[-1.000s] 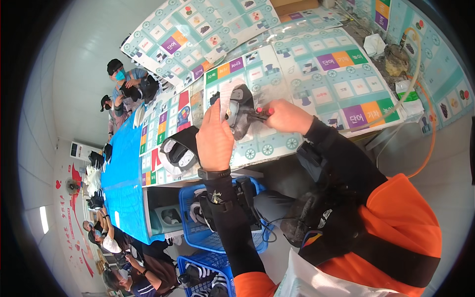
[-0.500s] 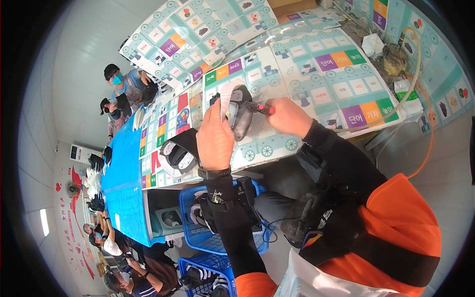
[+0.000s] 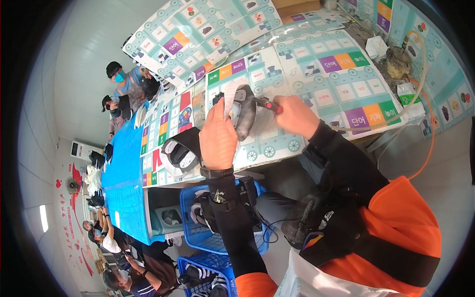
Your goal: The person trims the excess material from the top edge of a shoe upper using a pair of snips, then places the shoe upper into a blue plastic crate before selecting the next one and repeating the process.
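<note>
Little had moved: left hand (image 3: 217, 134) still clamped the shoe (image 3: 242, 113), right hand (image 3: 296, 115) the red-handled tool (image 3: 269, 105); blue crate (image 3: 198, 232) held half-hidden shoes.

Left hand (image 3: 217, 136) holds a grey and white shoe upper (image 3: 241, 111); right hand (image 3: 296, 115) grips a red-handled tool (image 3: 270, 104). Beneath both hands, a table cover (image 3: 316, 74) of pale teal squares with purple, orange and green blocks. Below the left wrist, a blue crate (image 3: 198, 232). Both sleeves black, the vest (image 3: 396, 222) orange
</note>
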`<state>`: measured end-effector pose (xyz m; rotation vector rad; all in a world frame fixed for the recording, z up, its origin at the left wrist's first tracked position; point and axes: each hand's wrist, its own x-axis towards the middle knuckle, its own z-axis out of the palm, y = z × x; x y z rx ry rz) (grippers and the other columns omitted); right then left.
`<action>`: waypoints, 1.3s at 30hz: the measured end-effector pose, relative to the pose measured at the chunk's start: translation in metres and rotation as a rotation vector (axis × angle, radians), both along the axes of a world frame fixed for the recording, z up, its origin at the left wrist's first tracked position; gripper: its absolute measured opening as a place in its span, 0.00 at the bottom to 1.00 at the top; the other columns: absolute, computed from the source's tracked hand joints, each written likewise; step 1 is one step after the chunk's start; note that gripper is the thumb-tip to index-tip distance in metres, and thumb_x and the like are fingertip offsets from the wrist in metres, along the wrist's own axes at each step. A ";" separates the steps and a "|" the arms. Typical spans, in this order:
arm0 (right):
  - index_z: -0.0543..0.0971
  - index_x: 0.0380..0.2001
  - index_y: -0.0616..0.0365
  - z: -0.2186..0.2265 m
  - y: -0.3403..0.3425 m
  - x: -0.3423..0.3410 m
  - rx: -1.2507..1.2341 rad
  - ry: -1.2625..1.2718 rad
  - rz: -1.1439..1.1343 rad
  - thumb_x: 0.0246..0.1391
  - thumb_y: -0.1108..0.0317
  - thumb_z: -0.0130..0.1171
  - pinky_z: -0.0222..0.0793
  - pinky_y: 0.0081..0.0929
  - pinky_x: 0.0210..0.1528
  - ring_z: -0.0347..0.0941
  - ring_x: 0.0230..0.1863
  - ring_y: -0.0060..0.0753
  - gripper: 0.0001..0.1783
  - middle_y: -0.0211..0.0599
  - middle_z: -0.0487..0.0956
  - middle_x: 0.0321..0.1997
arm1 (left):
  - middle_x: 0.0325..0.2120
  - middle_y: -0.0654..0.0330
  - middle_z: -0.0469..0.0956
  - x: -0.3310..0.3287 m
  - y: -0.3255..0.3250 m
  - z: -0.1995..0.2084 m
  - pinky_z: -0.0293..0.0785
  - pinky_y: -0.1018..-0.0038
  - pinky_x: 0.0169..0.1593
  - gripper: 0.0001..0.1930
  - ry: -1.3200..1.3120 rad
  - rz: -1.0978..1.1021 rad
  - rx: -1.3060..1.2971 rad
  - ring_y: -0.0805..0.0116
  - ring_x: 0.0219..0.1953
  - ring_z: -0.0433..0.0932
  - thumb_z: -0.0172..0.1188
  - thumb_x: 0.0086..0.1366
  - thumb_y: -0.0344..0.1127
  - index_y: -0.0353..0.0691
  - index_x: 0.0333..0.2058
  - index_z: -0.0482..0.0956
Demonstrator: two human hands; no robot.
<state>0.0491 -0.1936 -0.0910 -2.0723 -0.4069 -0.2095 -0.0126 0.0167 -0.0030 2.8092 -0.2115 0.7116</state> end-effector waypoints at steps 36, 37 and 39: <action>0.77 0.54 0.65 -0.051 -0.164 0.042 -0.279 -0.184 -0.205 0.59 0.73 0.54 0.73 0.49 0.54 0.77 0.53 0.66 0.19 0.61 0.81 0.51 | 0.36 0.38 0.84 -0.107 0.119 -0.012 0.73 0.60 0.38 0.13 -0.221 0.329 -0.817 0.46 0.33 0.79 0.58 0.75 0.36 0.30 0.46 0.82; 0.75 0.56 0.66 -0.071 -0.195 0.066 -0.378 -0.164 -0.304 0.59 0.75 0.54 0.73 0.48 0.56 0.77 0.54 0.64 0.21 0.61 0.81 0.52 | 0.37 0.48 0.84 -0.109 0.136 -0.019 0.74 0.67 0.42 0.14 -0.142 0.324 -1.023 0.61 0.37 0.78 0.59 0.75 0.36 0.29 0.47 0.82; 0.73 0.60 0.66 -0.096 -0.242 0.096 -0.342 -0.033 -0.352 0.56 0.79 0.55 0.71 0.49 0.59 0.75 0.57 0.65 0.26 0.61 0.79 0.56 | 0.40 0.55 0.83 -0.102 0.179 -0.040 0.75 0.70 0.45 0.16 -0.091 0.322 -1.302 0.71 0.42 0.79 0.61 0.73 0.36 0.29 0.51 0.81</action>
